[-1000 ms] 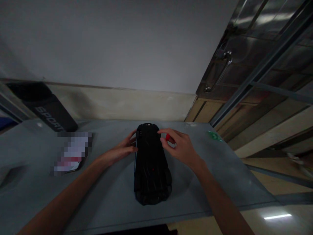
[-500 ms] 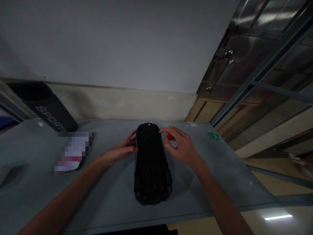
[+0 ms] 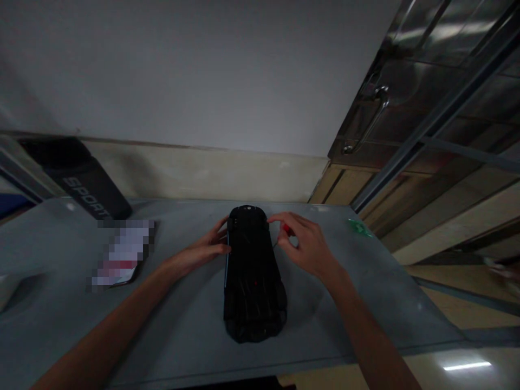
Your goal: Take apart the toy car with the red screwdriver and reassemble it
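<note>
A black toy car [image 3: 252, 265] lies wheels-up on the grey table, its front and rear ends pointing away from and toward me. My left hand [image 3: 213, 241] grips its left edge, thumb on the rim and fingers along the side. On the opposite side, my right hand [image 3: 303, 241] holds a small red-handled screwdriver [image 3: 287, 229] between thumb and curled fingers. A thin shaft seems to point down toward the car's side. The right index finger reaches to the wheel at the far right corner. Most of the screwdriver is hidden by the hand.
A phone [image 3: 125, 254], its screen pixelated, lies left of the car. Behind it leans a dark box marked SPORT [image 3: 87, 187]. Green crumpled plastic [image 3: 359, 227] rests near the table's right edge. A wall [image 3: 203, 173] borders the far side; a metal frame [image 3: 390, 162] stands at right.
The view has shifted slightly. My right hand has drawn a little away from the car's side, its index finger still at the far wheel. The left hand keeps its hold.
</note>
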The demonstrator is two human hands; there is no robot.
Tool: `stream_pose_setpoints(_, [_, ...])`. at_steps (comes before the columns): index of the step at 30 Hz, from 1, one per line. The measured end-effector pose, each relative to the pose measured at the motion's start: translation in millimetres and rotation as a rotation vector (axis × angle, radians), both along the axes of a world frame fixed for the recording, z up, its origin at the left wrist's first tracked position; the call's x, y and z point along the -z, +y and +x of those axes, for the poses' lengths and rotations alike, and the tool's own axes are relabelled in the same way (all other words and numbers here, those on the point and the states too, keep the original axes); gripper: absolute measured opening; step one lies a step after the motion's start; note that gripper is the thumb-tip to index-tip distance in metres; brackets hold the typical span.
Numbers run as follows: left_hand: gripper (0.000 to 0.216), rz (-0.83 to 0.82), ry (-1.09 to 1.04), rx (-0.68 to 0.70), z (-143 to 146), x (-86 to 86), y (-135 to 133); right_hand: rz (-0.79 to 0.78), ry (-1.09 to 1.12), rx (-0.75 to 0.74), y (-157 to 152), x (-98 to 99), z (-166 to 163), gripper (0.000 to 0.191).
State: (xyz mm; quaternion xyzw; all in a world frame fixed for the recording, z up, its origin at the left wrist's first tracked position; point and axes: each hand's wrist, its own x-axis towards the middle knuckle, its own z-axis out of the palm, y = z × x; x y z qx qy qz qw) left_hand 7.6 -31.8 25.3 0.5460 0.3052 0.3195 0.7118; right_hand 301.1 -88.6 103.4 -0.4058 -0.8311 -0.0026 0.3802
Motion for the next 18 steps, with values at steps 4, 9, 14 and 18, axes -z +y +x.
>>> stream_pose_setpoints(4, [0.109,-0.016,-0.009,0.011,-1.2,1.6,0.1,0.009,0.006,-0.050,-1.5,0.9,-3.3,0.027])
stream_pose_setpoints(9, [0.110,-0.014,-0.031,0.034,-2.0,5.9,1.7,-0.019,-0.018,0.036,-2.5,3.2,-6.1,0.023])
stream_pose_setpoints(14, [0.110,-0.016,-0.038,0.030,-1.7,4.4,0.6,0.038,-0.031,-0.031,-3.5,-1.4,-7.0,0.044])
stream_pose_setpoints(18, [0.107,-0.009,-0.031,0.038,-1.9,3.6,0.8,-0.041,0.015,-0.036,-2.2,-0.7,-6.4,0.035])
